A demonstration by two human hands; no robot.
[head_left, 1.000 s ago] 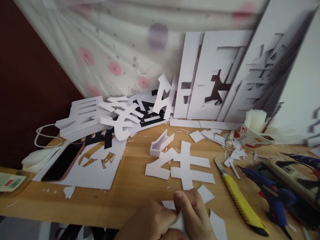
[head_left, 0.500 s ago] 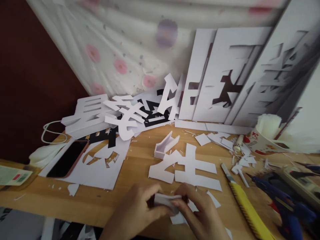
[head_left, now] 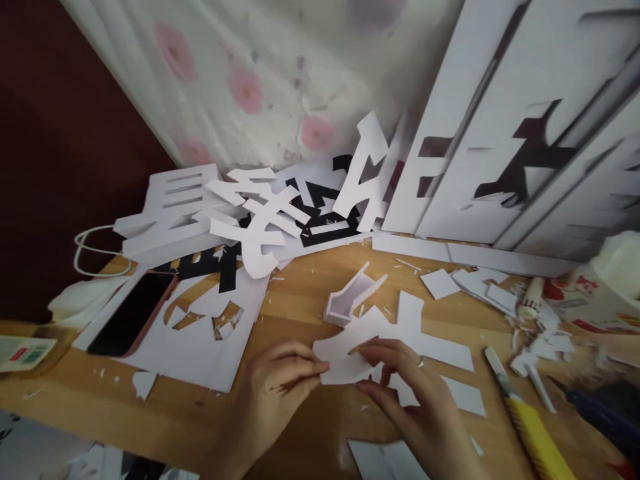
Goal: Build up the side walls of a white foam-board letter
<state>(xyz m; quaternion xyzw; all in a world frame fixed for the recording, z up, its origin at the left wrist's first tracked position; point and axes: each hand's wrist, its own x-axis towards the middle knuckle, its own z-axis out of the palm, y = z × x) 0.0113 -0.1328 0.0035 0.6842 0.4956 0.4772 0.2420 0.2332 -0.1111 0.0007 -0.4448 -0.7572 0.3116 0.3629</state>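
A flat white foam-board piece (head_left: 345, 357) is held up over the table near its front edge. My left hand (head_left: 285, 387) pinches its left edge between thumb and fingers. On the right side, my right hand (head_left: 410, 393) grips the same piece, a ring on one finger. Just behind the hands, a small white open-sided box shape (head_left: 350, 297) sits on the wood. A cut white character piece (head_left: 445, 350) lies to the right, partly hidden behind my right hand.
A phone (head_left: 133, 313) lies on white sheets at the left. Cut letters (head_left: 263, 233) and leaning boards (head_left: 465, 120) stand at the back. A yellow cutter (head_left: 530, 420), glue gun (head_left: 600, 413), scraps and a paper cup (head_left: 590, 293) are at the right.
The view has shifted, so the boards appear farther right. The small piece seen edge-on between my hands now shows its flat face, and my hands have moved slightly apart.
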